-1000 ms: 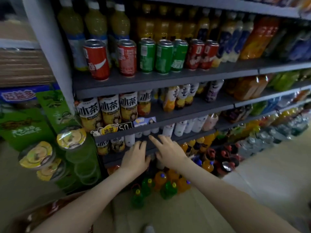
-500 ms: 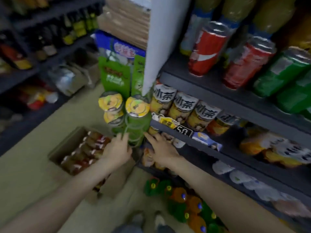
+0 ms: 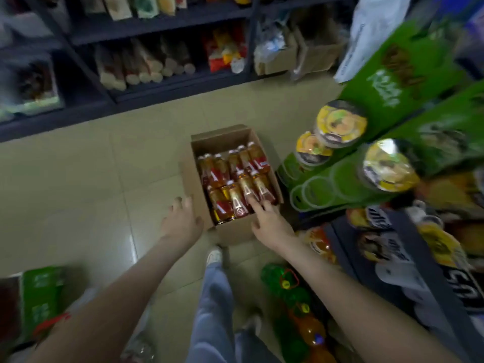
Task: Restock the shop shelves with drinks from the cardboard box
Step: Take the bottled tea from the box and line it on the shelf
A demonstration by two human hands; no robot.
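An open cardboard box (image 3: 193, 176) stands on the tiled floor, holding several amber drink bottles (image 3: 235, 176) with red labels and white caps. My left hand (image 3: 182, 222) hovers empty with relaxed fingers at the box's near left corner. My right hand (image 3: 269, 222) reaches over the box's near right corner, its fingers stretched out towards the nearest bottles and holding nothing. The drinks shelf (image 3: 392, 258) with tea bottles runs along the right edge, blurred.
A green display stand (image 3: 340, 184) with yellow-lidded cups rises right of the box. Green and orange bottles (image 3: 296, 305) sit on the floor by my leg (image 3: 214, 297). A dark shelf unit (image 3: 162, 82) of packaged goods lines the far side of the aisle.
My view has swung left and down from the shelf to the box on the floor. Both hands left the shelf edge and dropped towards the box.
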